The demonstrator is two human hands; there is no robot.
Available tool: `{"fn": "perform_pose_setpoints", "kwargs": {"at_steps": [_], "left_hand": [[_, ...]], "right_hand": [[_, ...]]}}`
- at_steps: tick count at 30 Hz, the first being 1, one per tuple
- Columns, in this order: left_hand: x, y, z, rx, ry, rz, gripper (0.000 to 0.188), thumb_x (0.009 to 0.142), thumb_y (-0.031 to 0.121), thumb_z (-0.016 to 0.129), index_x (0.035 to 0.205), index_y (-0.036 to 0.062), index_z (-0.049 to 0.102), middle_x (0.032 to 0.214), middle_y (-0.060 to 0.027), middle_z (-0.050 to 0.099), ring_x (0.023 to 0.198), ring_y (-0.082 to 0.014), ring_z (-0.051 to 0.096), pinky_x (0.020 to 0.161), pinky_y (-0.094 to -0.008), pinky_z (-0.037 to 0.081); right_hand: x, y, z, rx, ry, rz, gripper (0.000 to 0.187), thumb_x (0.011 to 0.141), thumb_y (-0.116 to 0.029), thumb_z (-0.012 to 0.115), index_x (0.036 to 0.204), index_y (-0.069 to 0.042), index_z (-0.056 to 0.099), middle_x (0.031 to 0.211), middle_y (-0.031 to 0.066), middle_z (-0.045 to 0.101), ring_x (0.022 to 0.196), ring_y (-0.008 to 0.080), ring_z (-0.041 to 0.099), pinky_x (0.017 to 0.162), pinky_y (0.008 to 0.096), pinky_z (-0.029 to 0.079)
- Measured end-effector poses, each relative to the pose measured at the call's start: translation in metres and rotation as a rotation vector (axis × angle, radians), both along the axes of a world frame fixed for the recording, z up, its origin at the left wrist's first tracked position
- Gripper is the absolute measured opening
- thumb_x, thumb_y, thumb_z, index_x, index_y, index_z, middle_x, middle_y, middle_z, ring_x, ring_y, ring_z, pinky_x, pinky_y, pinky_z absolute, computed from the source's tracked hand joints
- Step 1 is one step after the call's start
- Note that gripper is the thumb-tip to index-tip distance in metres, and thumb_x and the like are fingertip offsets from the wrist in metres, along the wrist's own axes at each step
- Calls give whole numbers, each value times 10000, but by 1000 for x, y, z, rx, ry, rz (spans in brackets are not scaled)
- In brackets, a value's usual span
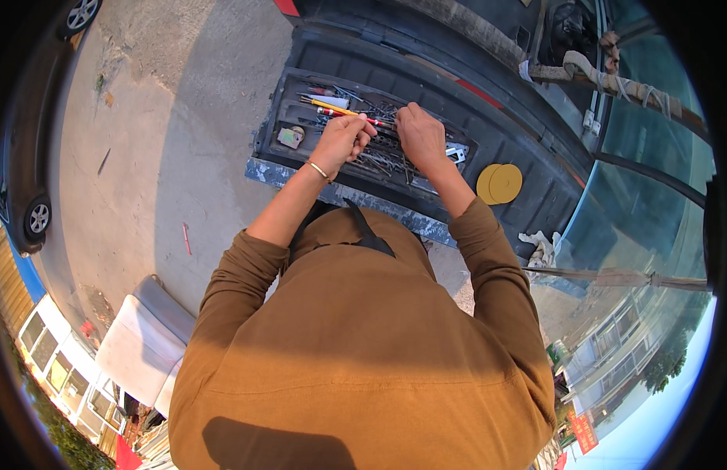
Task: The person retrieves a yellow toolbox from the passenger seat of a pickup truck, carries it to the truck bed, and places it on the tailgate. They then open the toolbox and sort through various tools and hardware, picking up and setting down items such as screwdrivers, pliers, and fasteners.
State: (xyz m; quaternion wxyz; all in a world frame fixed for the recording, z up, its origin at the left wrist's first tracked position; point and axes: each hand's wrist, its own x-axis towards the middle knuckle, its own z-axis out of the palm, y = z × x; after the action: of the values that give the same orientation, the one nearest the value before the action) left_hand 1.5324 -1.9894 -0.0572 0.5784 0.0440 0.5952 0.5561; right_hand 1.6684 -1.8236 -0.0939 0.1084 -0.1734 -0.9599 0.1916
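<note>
Both my hands are over a dark tray (291,116) crowded with drill bits, rods and small tools. My left hand (344,145) is closed in a pinch, with a bracelet at its wrist; what its fingertips hold is too small to tell. Close to its right, my right hand (423,137) has its fingers curled down together, hiding whatever is in them. A yellow pencil-like stick (329,106) and a red-and-white stick (328,112) lie just beyond my left hand. Left of that hand sits a pale, worn block (290,137). A silver metal piece (456,153) rests beside my right wrist.
The tray is on a ribbed black truck bed (528,160) with a scuffed near edge (261,170). Two yellow discs (500,184) and a white rag (542,249) lie right. Glass sheets (637,204) stand farther right. A pale padded seat (140,345) is at lower left.
</note>
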Motion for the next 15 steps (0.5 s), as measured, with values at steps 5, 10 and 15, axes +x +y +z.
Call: {"fn": "perform_pose_setpoints", "kwargs": {"at_steps": [5, 10, 15], "left_hand": [[3, 2, -2, -13, 4, -7, 378, 1133, 309, 496, 1002, 17, 696, 742, 23, 621, 545, -28, 495, 447, -188, 343], [7, 1, 0, 0, -17, -18, 375, 1134, 302, 493, 1007, 15, 699, 732, 26, 615, 543, -26, 493, 454, -191, 354], [6, -3, 3, -5, -19, -18, 370, 1135, 295, 491, 1004, 18, 700, 724, 28, 609, 544, -26, 493, 457, -189, 349]], "right_hand": [[8, -2, 9, -45, -13, -44, 118, 910, -142, 735, 929, -53, 659, 918, 106, 636, 859, 337, 692, 730, 450, 554], [-3, 0, 7, 23, -50, 46, 101, 895, -111, 727, 920, -48, 652, 929, 111, 640, 868, 327, 698, 735, 442, 561], [-10, 5, 8, 199, -94, 188, 102, 807, -46, 682, 905, -23, 666, 912, 132, 650, 868, 306, 716, 725, 407, 590]]}}
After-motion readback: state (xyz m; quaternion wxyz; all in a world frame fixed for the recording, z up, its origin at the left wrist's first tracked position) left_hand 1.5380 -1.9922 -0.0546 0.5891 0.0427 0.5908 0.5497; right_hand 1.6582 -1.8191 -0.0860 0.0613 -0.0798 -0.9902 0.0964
